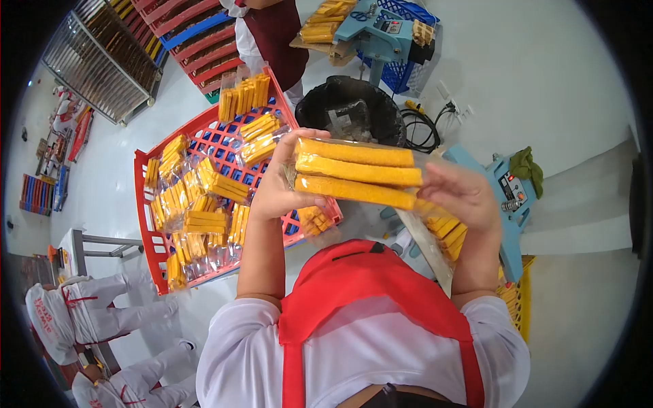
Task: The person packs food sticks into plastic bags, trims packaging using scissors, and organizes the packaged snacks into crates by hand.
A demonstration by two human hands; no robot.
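A clear plastic bag of yellow sticks [358, 171], baked-looking and stacked in several layers, is held up before my chest. My left hand [277, 182] grips its left end, thumb below and fingers above. At the right end, my right hand [464, 194] is slightly blurred, its curled fingers pinching the loose plastic. Beyond my left arm, many similar filled bags [207, 223] lie in a red crate [141, 204]. More yellow sticks [445, 234] lie on a board below my right hand, beside a blue sealing machine [511, 197].
A bin with a black liner [326, 102] stands ahead. Past it is a second blue machine [377, 34] near a blue crate [398, 78]. Cables [427, 129] cross the floor. Stacked red trays [197, 47], a metal rack [102, 64] and other people [102, 313] are around.
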